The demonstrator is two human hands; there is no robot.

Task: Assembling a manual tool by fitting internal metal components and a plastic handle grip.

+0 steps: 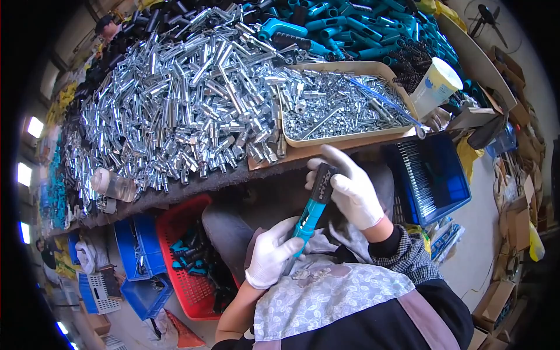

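Both my hands wear white gloves and hold one tool handle (pixel 313 205) over my lap: a teal shaft with a black ribbed grip at its upper end. My left hand (pixel 272 252) is closed around the lower teal end. My right hand (pixel 350 188) wraps the black grip from the right, fingers curled over its top. Just beyond, at the table's edge, a beige tray (pixel 326 139) is filled with small shiny metal nuts and screws.
A big heap of silvery metal tubes (pixel 175 111) covers the table, with teal and black handles (pixel 361 29) piled at the back. A white cup (pixel 436 86) stands at right. Red basket (pixel 189 262) of finished handles at lower left; blue crate (pixel 429 175) at right; blue crates (pixel 137 262) on floor.
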